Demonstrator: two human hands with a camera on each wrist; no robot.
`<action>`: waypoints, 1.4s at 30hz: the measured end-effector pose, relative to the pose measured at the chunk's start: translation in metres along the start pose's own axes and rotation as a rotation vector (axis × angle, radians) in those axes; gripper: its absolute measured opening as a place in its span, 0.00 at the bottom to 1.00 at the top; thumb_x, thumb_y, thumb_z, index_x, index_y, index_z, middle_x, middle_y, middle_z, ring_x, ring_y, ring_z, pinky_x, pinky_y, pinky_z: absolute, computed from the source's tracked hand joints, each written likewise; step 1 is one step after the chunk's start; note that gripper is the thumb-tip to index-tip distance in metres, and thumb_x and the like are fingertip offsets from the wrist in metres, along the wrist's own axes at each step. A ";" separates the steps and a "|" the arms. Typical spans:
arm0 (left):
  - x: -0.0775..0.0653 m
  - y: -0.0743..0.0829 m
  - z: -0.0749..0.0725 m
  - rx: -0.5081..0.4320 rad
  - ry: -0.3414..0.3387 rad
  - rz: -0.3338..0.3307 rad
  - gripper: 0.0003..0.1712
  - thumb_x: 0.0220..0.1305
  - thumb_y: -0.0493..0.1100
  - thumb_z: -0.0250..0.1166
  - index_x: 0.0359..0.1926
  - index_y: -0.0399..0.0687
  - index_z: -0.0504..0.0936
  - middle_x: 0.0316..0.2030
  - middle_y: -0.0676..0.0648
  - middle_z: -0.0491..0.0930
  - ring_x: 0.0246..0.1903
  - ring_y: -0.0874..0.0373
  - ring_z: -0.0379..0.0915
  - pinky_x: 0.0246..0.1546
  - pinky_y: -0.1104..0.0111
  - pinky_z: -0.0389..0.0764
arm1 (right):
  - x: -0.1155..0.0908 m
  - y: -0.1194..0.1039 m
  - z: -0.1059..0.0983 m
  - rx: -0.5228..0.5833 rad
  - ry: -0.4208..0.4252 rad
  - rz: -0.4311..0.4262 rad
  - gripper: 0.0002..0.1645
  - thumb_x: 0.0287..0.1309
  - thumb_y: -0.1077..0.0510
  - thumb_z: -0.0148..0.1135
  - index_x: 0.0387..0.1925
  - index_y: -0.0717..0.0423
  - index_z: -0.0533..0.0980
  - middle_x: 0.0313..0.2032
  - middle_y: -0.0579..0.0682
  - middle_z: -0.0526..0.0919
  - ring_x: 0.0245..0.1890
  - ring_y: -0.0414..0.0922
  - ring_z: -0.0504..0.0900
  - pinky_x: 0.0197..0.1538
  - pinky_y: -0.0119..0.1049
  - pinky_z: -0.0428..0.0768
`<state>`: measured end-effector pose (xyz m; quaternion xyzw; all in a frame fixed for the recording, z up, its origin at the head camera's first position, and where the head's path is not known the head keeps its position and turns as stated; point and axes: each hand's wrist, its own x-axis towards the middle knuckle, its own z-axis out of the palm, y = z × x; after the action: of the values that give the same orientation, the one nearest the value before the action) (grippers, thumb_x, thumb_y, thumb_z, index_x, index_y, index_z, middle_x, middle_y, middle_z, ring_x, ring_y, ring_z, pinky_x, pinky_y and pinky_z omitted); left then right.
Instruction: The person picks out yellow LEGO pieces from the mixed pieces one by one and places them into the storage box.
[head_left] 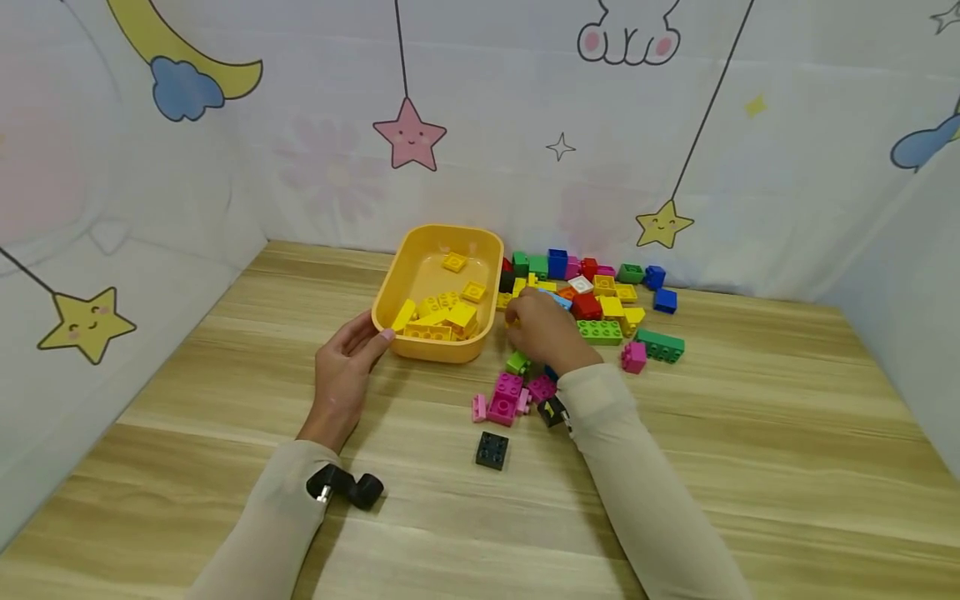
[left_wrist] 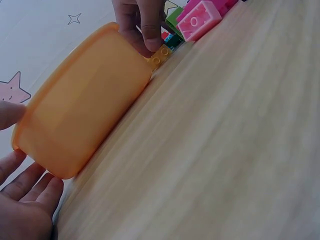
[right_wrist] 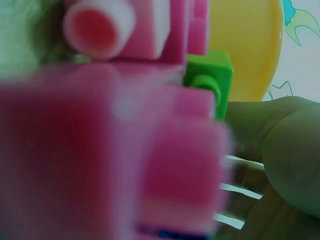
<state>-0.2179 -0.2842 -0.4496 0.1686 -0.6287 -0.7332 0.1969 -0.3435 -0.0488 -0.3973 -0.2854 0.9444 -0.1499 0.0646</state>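
Note:
A yellow plastic tub (head_left: 442, 354) holds several yellow toy building bricks (head_left: 462, 317). My left hand (head_left: 347, 367) grips its near left corner, thumb on the rim and fingers against the outside wall, as the left wrist view also shows. To the right of the tub, my right hand (head_left: 551, 329) reaches down among the loose bricks. In the left wrist view its thumb and fingers (left_wrist: 145, 25) come down on a yellow brick (left_wrist: 161, 56) beside the tub wall. The right wrist view hides the fingertips behind blurred pink bricks (right_wrist: 185, 170).
Mixed-colour bricks (head_left: 600, 307) lie in a heap right of the tub, toward the back wall. Nearer are magenta bricks (head_left: 506, 398), a black brick with a numeral (head_left: 551, 411) and a plain black brick (head_left: 492, 450). A printed curtain (head_left: 525, 183) stands behind the wooden table (head_left: 420, 533).

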 end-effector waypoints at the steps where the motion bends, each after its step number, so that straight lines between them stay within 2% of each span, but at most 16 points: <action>1: 0.000 0.000 -0.001 -0.003 0.001 0.002 0.29 0.64 0.37 0.70 0.65 0.41 0.75 0.64 0.38 0.74 0.63 0.49 0.72 0.45 0.87 0.81 | 0.001 -0.001 0.000 -0.007 -0.001 0.004 0.09 0.61 0.59 0.68 0.42 0.59 0.84 0.44 0.54 0.80 0.43 0.51 0.79 0.51 0.47 0.87; 4: 0.001 0.000 -0.003 -0.015 0.004 0.004 0.29 0.64 0.37 0.70 0.65 0.41 0.74 0.64 0.38 0.74 0.63 0.48 0.72 0.45 0.87 0.82 | 0.003 -0.004 0.000 -0.011 -0.019 0.010 0.06 0.60 0.61 0.69 0.38 0.58 0.83 0.40 0.53 0.80 0.39 0.50 0.78 0.46 0.45 0.87; 9: 0.000 -0.001 -0.006 -0.025 0.016 -0.003 0.30 0.64 0.37 0.70 0.66 0.41 0.74 0.64 0.38 0.74 0.63 0.49 0.72 0.45 0.88 0.81 | 0.002 -0.006 -0.007 0.013 -0.030 -0.015 0.07 0.57 0.63 0.70 0.38 0.61 0.82 0.39 0.55 0.80 0.40 0.52 0.77 0.48 0.45 0.86; 14: 0.000 -0.001 -0.006 -0.047 0.011 -0.006 0.29 0.63 0.35 0.70 0.65 0.39 0.75 0.64 0.37 0.74 0.62 0.47 0.72 0.44 0.87 0.82 | -0.010 -0.013 -0.028 0.096 0.103 -0.040 0.10 0.55 0.65 0.70 0.39 0.62 0.81 0.39 0.56 0.81 0.41 0.53 0.77 0.49 0.46 0.86; 18: -0.001 -0.003 -0.005 -0.022 0.005 -0.011 0.29 0.64 0.37 0.70 0.65 0.40 0.74 0.64 0.38 0.75 0.62 0.48 0.73 0.44 0.87 0.82 | -0.022 -0.024 -0.037 0.194 0.204 -0.149 0.10 0.56 0.66 0.70 0.40 0.61 0.80 0.40 0.56 0.83 0.41 0.53 0.81 0.49 0.46 0.88; 22: -0.002 -0.007 -0.001 -0.001 -0.002 -0.024 0.30 0.64 0.38 0.70 0.66 0.41 0.74 0.64 0.40 0.75 0.62 0.50 0.73 0.44 0.87 0.82 | -0.027 -0.032 -0.030 0.244 0.204 -0.259 0.09 0.58 0.66 0.69 0.41 0.62 0.80 0.41 0.56 0.83 0.41 0.53 0.83 0.48 0.46 0.89; 27: -0.004 -0.008 0.005 0.009 -0.035 -0.012 0.30 0.63 0.38 0.70 0.65 0.40 0.74 0.63 0.40 0.76 0.62 0.49 0.73 0.45 0.87 0.81 | -0.029 -0.033 -0.018 0.181 0.197 -0.243 0.08 0.58 0.66 0.69 0.40 0.59 0.81 0.41 0.53 0.83 0.41 0.50 0.82 0.48 0.43 0.89; 34: -0.005 -0.004 0.003 0.044 -0.075 0.011 0.31 0.64 0.41 0.70 0.67 0.42 0.73 0.64 0.42 0.75 0.63 0.50 0.72 0.45 0.88 0.81 | -0.026 -0.035 -0.019 0.148 0.172 -0.266 0.07 0.58 0.66 0.68 0.40 0.60 0.82 0.42 0.52 0.84 0.40 0.50 0.81 0.48 0.43 0.87; 39: -0.003 -0.002 -0.002 0.060 -0.059 0.023 0.30 0.65 0.40 0.69 0.67 0.42 0.73 0.64 0.41 0.75 0.63 0.50 0.72 0.46 0.88 0.81 | -0.021 -0.040 -0.021 0.119 0.149 -0.300 0.07 0.59 0.66 0.68 0.40 0.62 0.82 0.41 0.53 0.84 0.42 0.52 0.82 0.48 0.43 0.87; 42: -0.001 0.000 -0.004 0.057 -0.048 0.022 0.30 0.65 0.40 0.69 0.66 0.42 0.73 0.64 0.41 0.75 0.63 0.50 0.73 0.46 0.87 0.81 | -0.018 -0.038 -0.031 0.107 0.158 -0.312 0.07 0.59 0.67 0.69 0.40 0.63 0.83 0.40 0.55 0.84 0.41 0.53 0.82 0.48 0.45 0.88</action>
<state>-0.2145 -0.2873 -0.4505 0.1496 -0.6558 -0.7164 0.1851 -0.3152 -0.0612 -0.3554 -0.4119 0.8814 -0.2304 -0.0189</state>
